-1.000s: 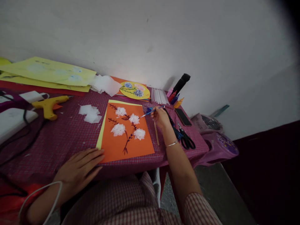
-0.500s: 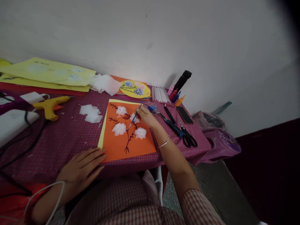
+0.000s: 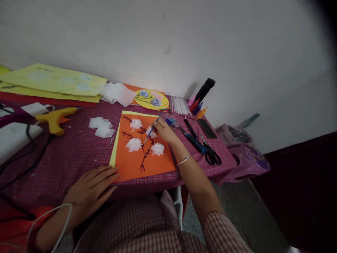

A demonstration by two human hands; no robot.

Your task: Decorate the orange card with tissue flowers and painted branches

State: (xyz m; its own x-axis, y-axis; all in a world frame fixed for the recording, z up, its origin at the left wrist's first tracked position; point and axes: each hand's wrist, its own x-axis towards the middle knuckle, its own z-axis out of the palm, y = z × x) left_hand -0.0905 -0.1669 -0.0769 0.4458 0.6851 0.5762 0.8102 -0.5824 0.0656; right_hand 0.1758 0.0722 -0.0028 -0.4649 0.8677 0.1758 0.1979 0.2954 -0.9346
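Note:
My right hand [image 3: 163, 130] grips a thin blue paintbrush [image 3: 151, 130], its tip touching the orange paper [image 3: 131, 165] beside a white paper flower [image 3: 134, 144]. Dark painted stems and leaves run between several such puffy flowers on the sheet. Flat on the lower left corner rest the outstretched fingers of my left hand [image 3: 92, 186]. A yellow sheet [image 3: 113, 156] peeks out beneath the orange one. Just beyond my right hand lies a small clear palette with blue paint [image 3: 170, 121], partly hidden by the hand.
Left of the paper lie white tissue pieces [image 3: 101, 127], a yellow glue gun [image 3: 55, 119] and black cables. To the right are scissors [image 3: 211, 153], a blue-handled tool [image 3: 193, 141], a phone [image 3: 207, 128] and paint bottles [image 3: 197, 107]. A yellow oval card [image 3: 144, 102] lies at the back.
The brush tip has shifted very slightly left, toward the lower left flower. My left hand has stayed in place on the paper's corner.

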